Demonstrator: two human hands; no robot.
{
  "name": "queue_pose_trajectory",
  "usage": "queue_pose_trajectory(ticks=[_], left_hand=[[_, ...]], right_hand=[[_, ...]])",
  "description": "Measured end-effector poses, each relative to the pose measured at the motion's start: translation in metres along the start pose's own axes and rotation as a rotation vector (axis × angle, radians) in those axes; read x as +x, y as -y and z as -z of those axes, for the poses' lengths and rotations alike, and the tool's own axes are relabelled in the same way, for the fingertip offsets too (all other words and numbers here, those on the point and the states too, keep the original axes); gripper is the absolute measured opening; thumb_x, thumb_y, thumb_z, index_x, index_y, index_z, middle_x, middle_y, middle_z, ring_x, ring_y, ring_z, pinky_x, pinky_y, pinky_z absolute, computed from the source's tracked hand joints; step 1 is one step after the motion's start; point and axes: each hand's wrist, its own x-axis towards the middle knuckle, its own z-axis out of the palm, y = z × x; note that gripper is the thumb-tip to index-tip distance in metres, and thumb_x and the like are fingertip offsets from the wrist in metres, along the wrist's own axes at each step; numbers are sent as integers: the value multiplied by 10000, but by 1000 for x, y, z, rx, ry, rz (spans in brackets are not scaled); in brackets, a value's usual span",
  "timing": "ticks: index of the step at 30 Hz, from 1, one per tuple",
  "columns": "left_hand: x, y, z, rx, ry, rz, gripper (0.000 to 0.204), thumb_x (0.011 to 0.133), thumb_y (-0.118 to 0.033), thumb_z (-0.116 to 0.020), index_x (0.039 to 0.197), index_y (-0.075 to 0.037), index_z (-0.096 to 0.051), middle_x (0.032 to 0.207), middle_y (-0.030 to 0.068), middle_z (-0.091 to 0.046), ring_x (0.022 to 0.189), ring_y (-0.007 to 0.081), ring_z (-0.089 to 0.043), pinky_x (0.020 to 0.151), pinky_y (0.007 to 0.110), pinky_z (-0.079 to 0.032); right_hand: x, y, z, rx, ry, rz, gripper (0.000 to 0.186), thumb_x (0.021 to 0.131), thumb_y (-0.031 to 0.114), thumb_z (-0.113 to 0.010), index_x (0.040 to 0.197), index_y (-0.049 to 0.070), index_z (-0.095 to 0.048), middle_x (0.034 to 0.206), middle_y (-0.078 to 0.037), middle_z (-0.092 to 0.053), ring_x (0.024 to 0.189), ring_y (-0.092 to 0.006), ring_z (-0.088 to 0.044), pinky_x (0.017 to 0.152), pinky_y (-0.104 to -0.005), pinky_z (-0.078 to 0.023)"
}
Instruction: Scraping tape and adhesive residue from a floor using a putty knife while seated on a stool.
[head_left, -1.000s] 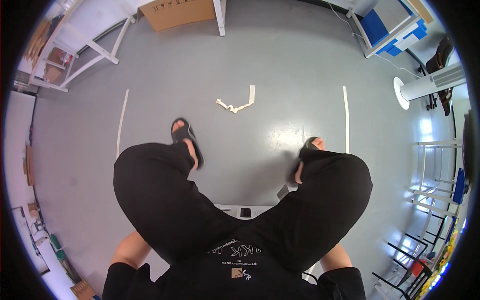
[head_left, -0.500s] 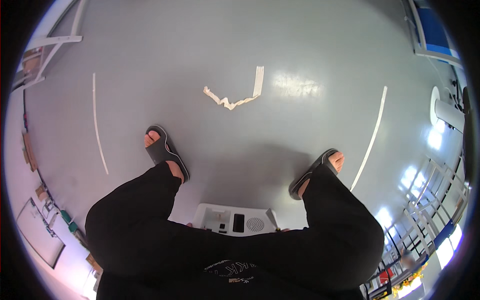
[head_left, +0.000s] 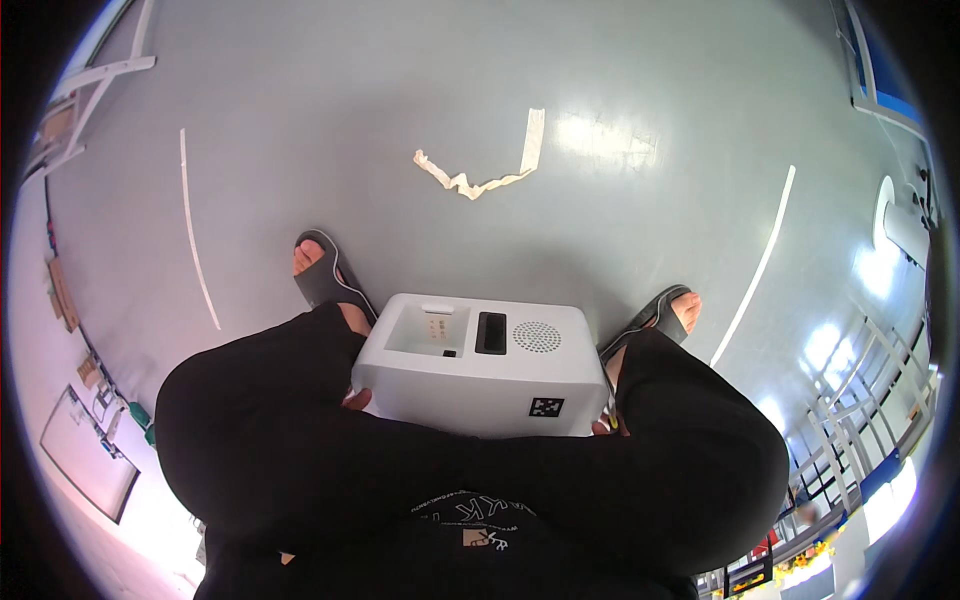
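Between my knees is a white boxy device with rounded corners. Its top carries a recessed bay on the left, a dark slot in the middle and a round perforated grille on the right. A black-and-white square marker sits on the side facing me. Only the fingertips of my left hand show, against the device's lower left side. At its lower right side, a little of my right hand shows, gripping there. My legs hide the rest of both hands.
My sandalled feet stand wide apart on the grey floor. Ahead lies a crumpled pale tape strip. White tape lines run along both sides. Metal racks stand at the right, and a whiteboard is at the left.
The white device has come up and forward from between my legs, so its top and near side now show. My fingers moved with it. The floor view shifted slightly.
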Motion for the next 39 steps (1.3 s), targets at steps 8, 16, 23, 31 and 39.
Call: queue_pose_trajectory(ticks=[8, 16, 23, 31, 39], left_hand=[[119, -117, -22, 10, -181, -144, 570, 990, -310, -582, 1446, -3, -434, 1360, 122, -560, 1263, 204, -519, 1088, 366, -382], [94, -164, 49, -78, -462, -324, 491, 1016, -297, -533, 1417, -19, -481, 1318, 113, -594, 1244, 193, -543, 1075, 370, -396], [18, -298, 67, 263, -710, -764, 373, 1037, -224, -480, 1338, -16, -554, 1204, 87, -646, 1139, 189, -598, 1031, 354, -426], [-25, -428, -95, 1037, -275, -1323, 384, 832, -155, -692, 1195, -39, -646, 1145, 119, -661, 1089, 284, -615, 972, 392, -459], [14, -420, -176, 1264, 179, -1238, 375, 864, -212, -681, 1205, -61, -639, 1105, 112, -662, 1062, 316, -611, 937, 424, -466]], right_hand=[[-32, -24, 43, 29, -225, 173, 297, 892, 325, -710, 947, 37, -663, 671, 5, -597, 499, -88, -510, 430, -274, -341], [-70, -26, 65, 14, -390, 438, 270, 908, 302, -688, 958, 38, -658, 667, -4, -596, 488, -93, -514, 421, -269, -350], [-89, -96, 67, 151, -543, 518, 248, 922, 282, -668, 967, 39, -655, 663, -12, -595, 480, -96, -519, 412, -264, -357], [-139, -93, 86, 367, -675, 496, 162, 951, 199, -602, 884, 66, -535, 606, -33, -526, 405, -145, -486, 367, -295, -392], [-199, 66, 18, -111, -550, 890, 290, 916, 182, -661, 1104, -32, -609, 728, -47, -609, 615, -101, -544, 536, -273, -449]])
